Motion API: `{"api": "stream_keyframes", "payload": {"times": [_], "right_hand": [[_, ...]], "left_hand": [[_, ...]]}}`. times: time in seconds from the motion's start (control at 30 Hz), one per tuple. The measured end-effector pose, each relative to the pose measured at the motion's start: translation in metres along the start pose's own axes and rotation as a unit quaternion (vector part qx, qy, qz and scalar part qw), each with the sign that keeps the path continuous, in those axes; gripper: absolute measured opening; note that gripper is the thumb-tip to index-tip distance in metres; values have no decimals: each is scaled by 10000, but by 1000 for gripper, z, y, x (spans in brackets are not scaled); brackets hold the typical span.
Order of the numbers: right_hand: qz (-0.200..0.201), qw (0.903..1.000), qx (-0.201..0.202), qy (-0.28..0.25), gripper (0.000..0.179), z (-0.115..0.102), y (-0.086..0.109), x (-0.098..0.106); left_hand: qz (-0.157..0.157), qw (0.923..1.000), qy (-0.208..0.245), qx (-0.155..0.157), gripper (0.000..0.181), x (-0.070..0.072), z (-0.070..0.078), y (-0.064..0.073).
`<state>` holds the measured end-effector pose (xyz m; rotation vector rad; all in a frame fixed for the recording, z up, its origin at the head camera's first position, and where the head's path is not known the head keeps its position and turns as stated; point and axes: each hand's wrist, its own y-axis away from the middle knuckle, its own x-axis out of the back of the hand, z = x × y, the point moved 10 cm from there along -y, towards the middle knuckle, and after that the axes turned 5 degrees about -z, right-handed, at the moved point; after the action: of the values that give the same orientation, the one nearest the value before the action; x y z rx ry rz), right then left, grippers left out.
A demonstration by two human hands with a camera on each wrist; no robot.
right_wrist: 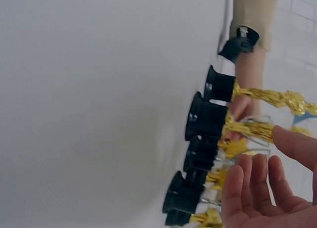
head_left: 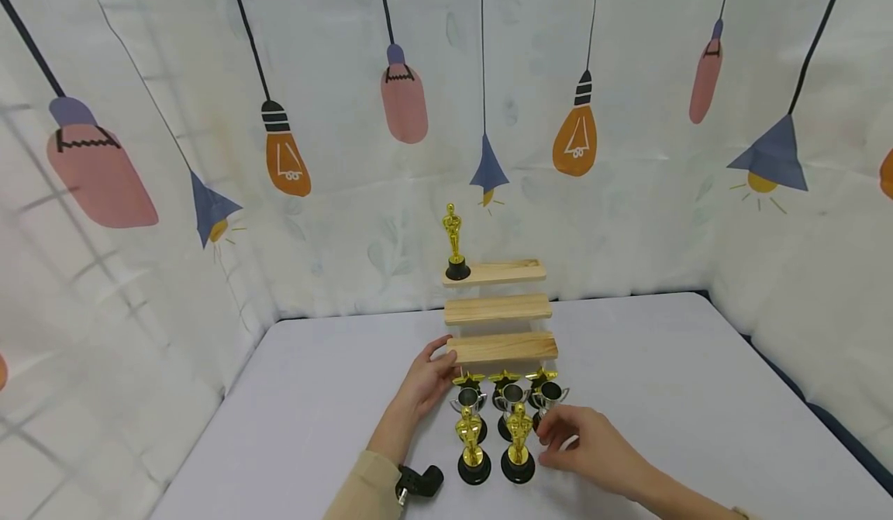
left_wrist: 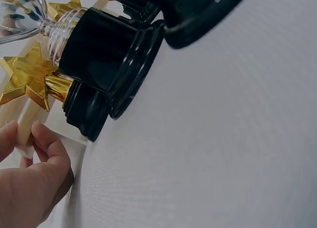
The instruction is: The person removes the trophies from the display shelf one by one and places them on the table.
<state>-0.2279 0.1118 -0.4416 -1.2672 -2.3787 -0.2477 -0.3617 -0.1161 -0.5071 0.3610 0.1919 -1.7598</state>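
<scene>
My left hand [head_left: 424,383] pinches the left end of the lowest board of a tiered wooden shelf [head_left: 505,348]; in the left wrist view, thumb and finger are on either side of that board's end. To the right of the front trophies is my right hand [head_left: 586,441], its fingers loosely bent and holding nothing. Nearest to it is a gold figurine trophy [head_left: 518,431] on a black base, with a second figurine trophy [head_left: 471,436] to its left. Silver cup trophies [head_left: 551,393] stand behind them, then gold star trophies [head_left: 504,377] closest to the shelf.
Another gold figurine trophy [head_left: 453,237] stands at the left end of the top board [head_left: 505,272]. The middle board [head_left: 498,308] lies between top and bottom. A white cloth covers the table [head_left: 649,365], and patterned curtains [head_left: 335,218] hang around it.
</scene>
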Motion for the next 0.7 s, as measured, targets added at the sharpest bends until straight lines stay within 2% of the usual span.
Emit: {"api": "stream_keyframes", "payload": {"times": [0.27, 0.7], "right_hand": [[122, 9998, 87, 115, 24, -20, 0, 22], [336, 9977, 415, 411, 20, -54, -12, 50]], "left_hand": [[26, 10000, -35, -10, 57, 2, -1, -3], [-22, 10000, 16, -2, 57, 1, -1, -2]]}}
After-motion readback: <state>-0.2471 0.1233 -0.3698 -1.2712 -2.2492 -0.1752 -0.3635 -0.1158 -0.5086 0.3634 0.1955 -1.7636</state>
